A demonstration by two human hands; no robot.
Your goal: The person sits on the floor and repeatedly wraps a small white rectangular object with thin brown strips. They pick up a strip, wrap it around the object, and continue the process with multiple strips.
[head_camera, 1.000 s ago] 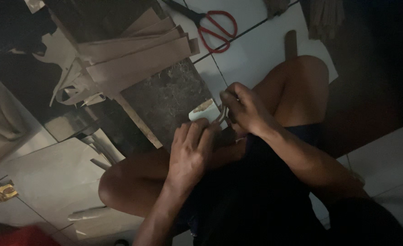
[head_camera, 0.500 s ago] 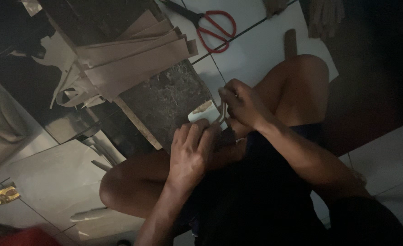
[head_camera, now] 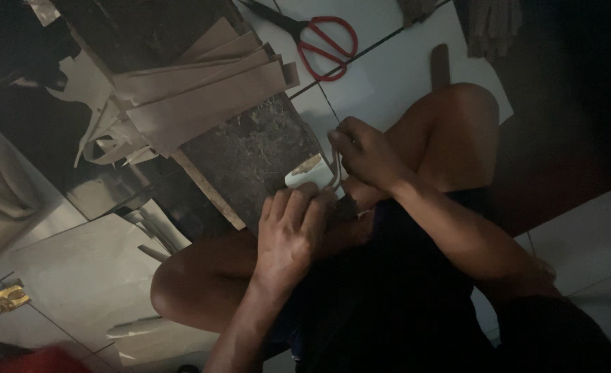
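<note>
Two hands on one small white thing

Two bare hands meet over the person's lap. The left hand (head_camera: 293, 231) is nearest, its fingers curled down and closed on a small white thing (head_camera: 307, 174) at its 12 o'clock. The right hand (head_camera: 364, 153) pinches a thin pale strip (head_camera: 336, 173) running up and down. Farther off lie brown paper strips (head_camera: 202, 86) and red scissors (head_camera: 323, 43).

The view is dim and grainy, with the brightest patches on the white floor tiles (head_camera: 388, 76) at the top and along the right edge. Deep shadow swallows the person's lap and the lower right corner, so dark clothing shows no detail. The hands (head_camera: 333, 186) look soft and slightly blurred; pale reflections sheen the glossy tiles at the left.
</note>
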